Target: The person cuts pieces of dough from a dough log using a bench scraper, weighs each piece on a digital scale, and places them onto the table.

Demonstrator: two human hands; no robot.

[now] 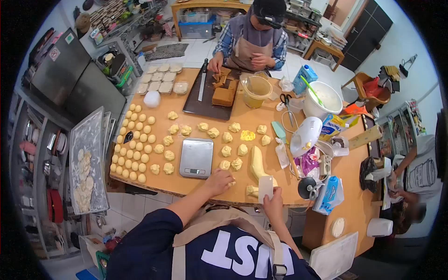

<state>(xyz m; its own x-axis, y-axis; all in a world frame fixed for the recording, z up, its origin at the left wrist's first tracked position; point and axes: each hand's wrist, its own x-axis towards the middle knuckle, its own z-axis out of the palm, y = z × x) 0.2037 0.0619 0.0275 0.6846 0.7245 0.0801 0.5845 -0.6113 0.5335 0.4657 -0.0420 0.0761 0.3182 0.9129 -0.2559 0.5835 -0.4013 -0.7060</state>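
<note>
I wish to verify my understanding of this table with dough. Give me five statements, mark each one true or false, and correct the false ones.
1. The right hand holds a flat white rectangular scraper. True.
2. The left hand grips the long pale yellow dough roll. False: the left hand is to the left of the roll, apart from it.
3. Smooth round yellow dough balls stand to the left of the square silver kitchen scale. True.
4. The long black-handled knife lies on the scale. False: it lies on the dark brown tray.
5. A bright green utensil stands in the round white bucket. True.
</note>
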